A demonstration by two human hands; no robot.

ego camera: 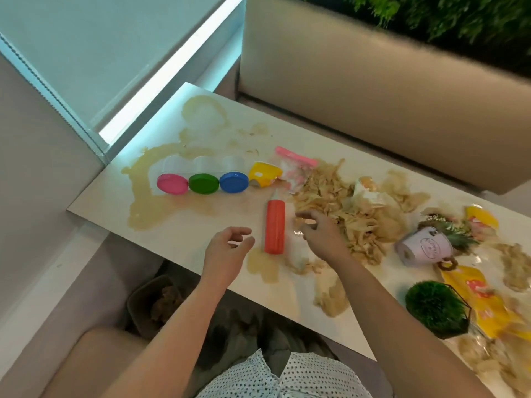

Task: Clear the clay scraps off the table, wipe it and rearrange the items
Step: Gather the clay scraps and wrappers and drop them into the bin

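A booth corner fills the view: a blinded window (pixel 86 53) in the upper left, a beige padded bench (pixel 373 81) across the upper right with green foliage (pixel 459 15) above it. A long white table (pixel 184 231) runs from the centre down to the lower right, smeared with beige clay at its left end. The clay scraps (pixel 330 202) lie heaped right of centre, with more clumps trailing along the table to the lower right corner. In the lower right stands a round green plant in a black wire frame (pixel 436 308), beside a crumpled yellow wrapper (pixel 482 305); above them a pink pot (pixel 425 248) lies tipped on its side. Left of centre three tubs (pixel 203 182) lie in a row with pink, green and blue lids, a yellow packet (pixel 263 173) touching the blue one and a pink-topped zip bag (pixel 296 162) just beyond. An orange bottle (pixel 275 225) lies flat in the middle, at the pile's left edge. Under the table's near edge sits a dark bin (pixel 152 303). The left hand (pixel 230 251) hovers just left of the bottle, fingers loosely curled and empty. The right hand (pixel 319 234) reaches over the bottle's right side into the edge of the scraps, fingers bent; blur hides whether it grasps any.
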